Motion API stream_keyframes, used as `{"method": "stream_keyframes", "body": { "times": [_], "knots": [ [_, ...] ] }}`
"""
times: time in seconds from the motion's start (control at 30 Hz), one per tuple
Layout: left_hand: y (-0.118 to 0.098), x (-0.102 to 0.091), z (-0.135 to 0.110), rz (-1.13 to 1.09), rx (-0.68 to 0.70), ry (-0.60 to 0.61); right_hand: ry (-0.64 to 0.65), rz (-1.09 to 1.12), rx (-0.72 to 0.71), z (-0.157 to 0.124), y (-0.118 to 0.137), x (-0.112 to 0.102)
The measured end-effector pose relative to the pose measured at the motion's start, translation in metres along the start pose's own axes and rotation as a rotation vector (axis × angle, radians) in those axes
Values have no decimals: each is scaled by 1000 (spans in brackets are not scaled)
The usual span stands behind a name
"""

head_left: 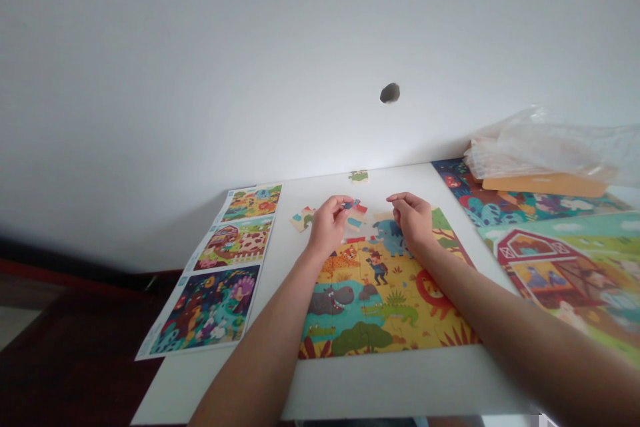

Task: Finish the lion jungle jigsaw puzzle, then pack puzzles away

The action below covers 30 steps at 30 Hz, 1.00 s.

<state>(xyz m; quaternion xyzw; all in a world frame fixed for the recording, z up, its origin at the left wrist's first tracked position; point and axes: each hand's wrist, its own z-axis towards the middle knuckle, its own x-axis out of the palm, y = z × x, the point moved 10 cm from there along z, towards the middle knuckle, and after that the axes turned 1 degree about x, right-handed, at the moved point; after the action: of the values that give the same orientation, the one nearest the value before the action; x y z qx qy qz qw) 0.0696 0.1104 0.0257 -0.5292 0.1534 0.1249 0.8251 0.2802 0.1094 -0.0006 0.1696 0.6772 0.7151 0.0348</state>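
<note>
My left hand [327, 227] is closed in a pinch on a small puzzle piece [356, 205] with blue and red on it, just beyond the top edge of the jigsaw puzzle [360, 290]. Over the puzzle's upper right, beside the blue elephant, is my right hand [414, 219]. Its index finger points left, away from the curled fingers, and nothing shows in its grasp. The joined part of the puzzle shows a hippo, crocodiles, a lion and a person in a hat. Loose puzzle pieces [301, 219] lie to the left of and behind my left hand.
A single green piece [359, 177] lies near the wall. At left is a reference sheet [227, 267] with three pictures. To the right, a farm puzzle [575, 267] and a dark forest puzzle [457, 180] lie near a clear plastic bag [540, 147] on an orange board [545, 185].
</note>
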Motion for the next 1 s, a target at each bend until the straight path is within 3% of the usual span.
{"method": "stream_keyframes", "body": {
  "times": [0.1,0.23,0.37,0.57,1.0],
  "knots": [
    [-13,0,0,87,86,4,-1,-7,-3,0,1,0],
    [-25,14,-2,122,156,113,0,-15,-9,-1,3,1],
    [-33,13,-3,345,229,125,-4,-18,-5,-1,3,-1],
    [-18,15,-8,736,96,170,3,-22,-7,-1,3,0],
    [-10,16,-5,621,121,158,2,-23,-16,-1,4,0]
  ]
}}
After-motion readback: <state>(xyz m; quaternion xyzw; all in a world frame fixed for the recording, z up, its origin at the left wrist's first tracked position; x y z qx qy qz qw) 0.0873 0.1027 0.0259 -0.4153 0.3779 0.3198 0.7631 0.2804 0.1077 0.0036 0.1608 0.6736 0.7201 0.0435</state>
